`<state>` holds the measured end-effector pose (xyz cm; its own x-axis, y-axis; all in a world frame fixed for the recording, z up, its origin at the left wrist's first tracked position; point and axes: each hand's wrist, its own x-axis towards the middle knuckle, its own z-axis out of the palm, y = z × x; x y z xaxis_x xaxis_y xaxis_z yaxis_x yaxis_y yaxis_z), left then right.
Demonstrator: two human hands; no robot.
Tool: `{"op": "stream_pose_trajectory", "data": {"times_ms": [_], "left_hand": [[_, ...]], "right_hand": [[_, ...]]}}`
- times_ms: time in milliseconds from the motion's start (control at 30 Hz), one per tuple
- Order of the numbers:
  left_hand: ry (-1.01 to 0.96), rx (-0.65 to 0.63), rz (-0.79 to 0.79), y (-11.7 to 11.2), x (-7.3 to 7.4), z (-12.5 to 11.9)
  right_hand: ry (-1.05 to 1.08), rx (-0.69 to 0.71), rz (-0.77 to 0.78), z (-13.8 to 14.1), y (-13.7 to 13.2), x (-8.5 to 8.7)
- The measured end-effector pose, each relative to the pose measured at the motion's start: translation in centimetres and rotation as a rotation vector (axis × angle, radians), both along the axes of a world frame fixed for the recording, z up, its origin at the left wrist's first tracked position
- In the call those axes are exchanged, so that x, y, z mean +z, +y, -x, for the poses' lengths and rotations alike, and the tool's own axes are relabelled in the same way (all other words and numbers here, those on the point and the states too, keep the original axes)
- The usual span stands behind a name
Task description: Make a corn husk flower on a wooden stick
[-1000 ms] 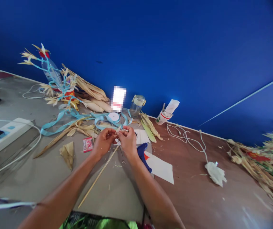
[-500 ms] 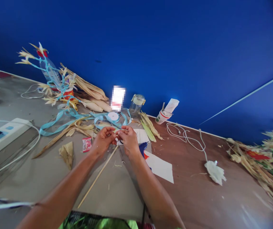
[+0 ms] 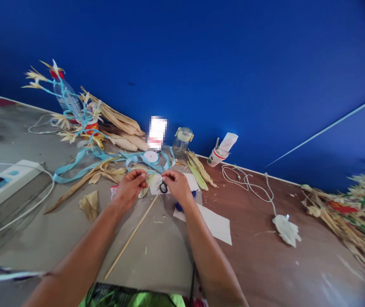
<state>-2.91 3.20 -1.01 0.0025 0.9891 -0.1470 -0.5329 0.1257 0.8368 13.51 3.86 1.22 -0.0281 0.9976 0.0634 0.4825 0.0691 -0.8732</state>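
My left hand [image 3: 132,188] is closed in a pinch, thumb against the fingertips. A short gap away, my right hand [image 3: 176,186] pinches too. Whatever lies between the fingertips is too small to make out. Just below the right fingertips shows a black ring-shaped handle [image 3: 163,187], over a white paper [image 3: 188,181]. Light blue ribbon [image 3: 73,175] runs behind the hands, around a white spool [image 3: 151,157]. A thin wooden stick [image 3: 131,236] lies between my forearms. A red-and-white packet [image 3: 113,191] is partly hidden by my left hand.
Dried corn husks [image 3: 115,113] and a blue-stemmed husk flower arrangement [image 3: 84,113] stand at the back left. A glass jar [image 3: 182,143], a paper cup [image 3: 216,157] and a white cable [image 3: 249,183] are along the wall. A power strip [image 3: 8,181] lies left, more husks [image 3: 335,213] right.
My hands have moved apart from touching, the left one going left. The black ring handle now shows, and the packet is more covered by my left hand.
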Motion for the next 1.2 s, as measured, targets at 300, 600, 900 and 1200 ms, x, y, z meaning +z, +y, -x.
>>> {"op": "stream_pose_trajectory", "data": {"times_ms": [300,600,900,1200], "left_hand": [[0.123,0.038,-0.004,0.2,-0.9,0.1],[0.134,-0.005,-0.044,0.4,-1.3,0.1],[0.227,-0.293,-0.094,-0.3,-1.4,-0.4],[0.184,-0.512,0.014,-0.8,-0.6,-0.6]], "right_hand": [[-0.902,0.202,-0.135,2.0,0.0,-1.2],[-0.955,0.206,-0.18,2.4,0.5,-2.2],[-0.394,0.312,-0.096,-0.8,1.5,1.3],[-0.295,0.501,-0.054,-2.5,0.7,3.8]]}}
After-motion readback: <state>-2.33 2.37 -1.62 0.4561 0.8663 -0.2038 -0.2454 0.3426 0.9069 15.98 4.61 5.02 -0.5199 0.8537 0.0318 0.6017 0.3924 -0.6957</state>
